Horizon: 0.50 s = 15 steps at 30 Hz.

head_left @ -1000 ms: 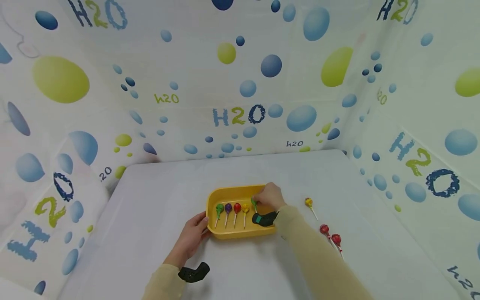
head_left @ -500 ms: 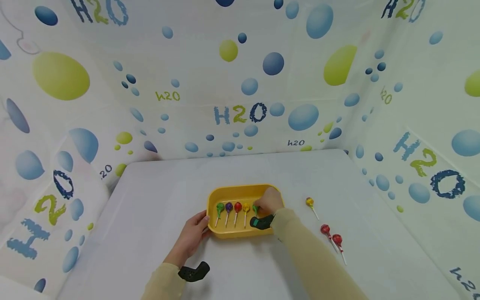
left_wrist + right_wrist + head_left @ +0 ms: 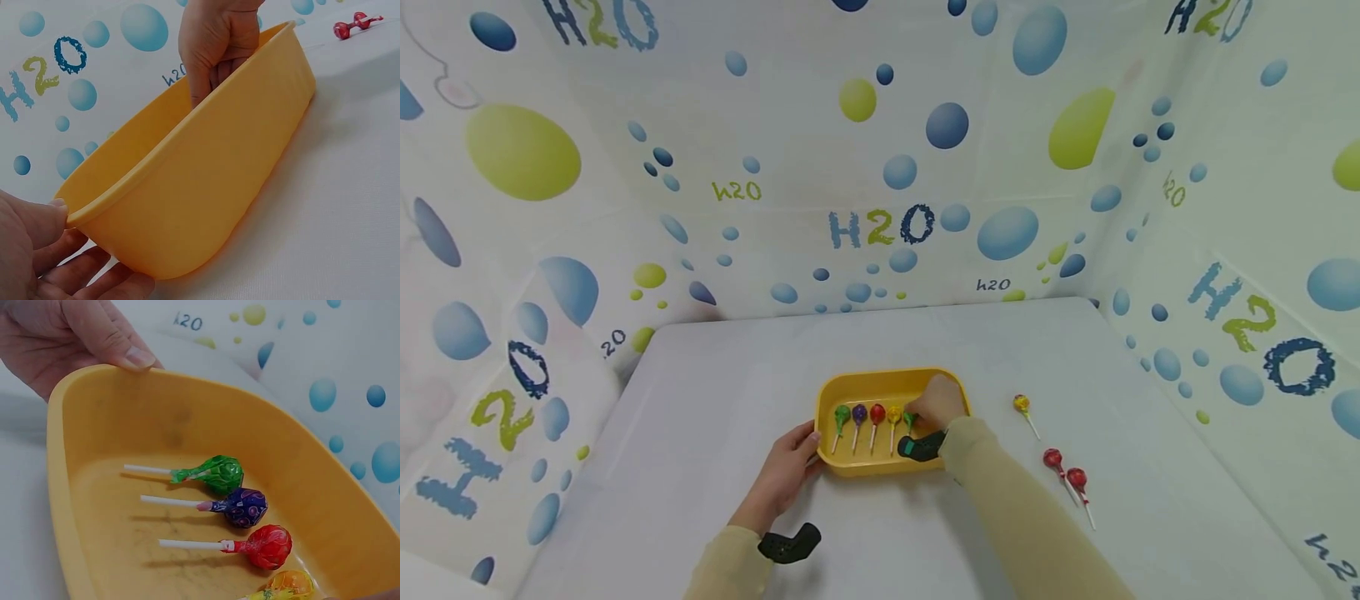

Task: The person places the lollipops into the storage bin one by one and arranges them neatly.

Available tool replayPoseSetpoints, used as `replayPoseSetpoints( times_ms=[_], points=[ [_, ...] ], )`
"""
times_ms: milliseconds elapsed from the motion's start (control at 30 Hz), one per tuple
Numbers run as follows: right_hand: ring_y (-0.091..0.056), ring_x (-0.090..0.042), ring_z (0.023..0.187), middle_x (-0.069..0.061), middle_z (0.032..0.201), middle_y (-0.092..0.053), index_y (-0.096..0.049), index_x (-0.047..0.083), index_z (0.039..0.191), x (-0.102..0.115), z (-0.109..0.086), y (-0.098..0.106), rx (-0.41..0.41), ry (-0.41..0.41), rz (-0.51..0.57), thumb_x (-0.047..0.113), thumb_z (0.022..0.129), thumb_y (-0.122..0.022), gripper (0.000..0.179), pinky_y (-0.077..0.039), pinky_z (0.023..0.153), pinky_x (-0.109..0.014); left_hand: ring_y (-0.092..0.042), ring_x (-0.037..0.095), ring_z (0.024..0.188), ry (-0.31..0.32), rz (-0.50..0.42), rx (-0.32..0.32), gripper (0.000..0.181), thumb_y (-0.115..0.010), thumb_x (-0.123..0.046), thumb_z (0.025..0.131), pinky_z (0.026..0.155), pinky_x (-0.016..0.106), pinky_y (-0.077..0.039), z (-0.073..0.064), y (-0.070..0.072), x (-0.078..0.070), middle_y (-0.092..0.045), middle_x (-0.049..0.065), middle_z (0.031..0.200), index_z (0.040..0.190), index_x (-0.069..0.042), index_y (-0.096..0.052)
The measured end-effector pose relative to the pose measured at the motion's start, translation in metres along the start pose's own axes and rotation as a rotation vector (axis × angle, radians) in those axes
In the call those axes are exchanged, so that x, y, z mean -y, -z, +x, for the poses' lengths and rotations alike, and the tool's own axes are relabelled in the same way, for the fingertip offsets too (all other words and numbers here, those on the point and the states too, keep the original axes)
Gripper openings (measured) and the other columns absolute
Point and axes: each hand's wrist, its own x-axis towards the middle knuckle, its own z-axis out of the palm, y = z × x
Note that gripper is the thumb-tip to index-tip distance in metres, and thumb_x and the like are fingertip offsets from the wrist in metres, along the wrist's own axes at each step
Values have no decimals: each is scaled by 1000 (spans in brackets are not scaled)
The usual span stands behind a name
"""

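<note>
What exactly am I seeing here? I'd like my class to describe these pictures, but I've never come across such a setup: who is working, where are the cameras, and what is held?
There is no machine, just a person's two bare hands. The widest picture comes from a head-worn camera looking forward and down; the other two come from cameras on the wrists, each facing that hand's work.

On the white table sits a yellow, round-cornered tray, its rim gripped by the left hand. Inside lie round, wrapped lollipops on white sticks: a green one, a purple one, a red one and a yellow one. The right hand seems to pinch a second green lollipop. Right of the tray lie another yellow lollipop and two red lollipops.
</note>
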Motion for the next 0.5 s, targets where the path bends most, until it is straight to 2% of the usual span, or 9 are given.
replayPoseSetpoints(
  times_ms=[500],
  points=[
    [-61, -16, 47, -8, 56, -61, -61, -1, 76, 2, -3, 3, 30, -3, 26, 17, 76, -80, 26, -50, 44, -22, -40, 37, 132, 9, 3, -8, 49, -38, -18, 104, 102, 47, -42, -1, -1, -1, -33, 24, 148, 147, 3, -26]
  ],
)
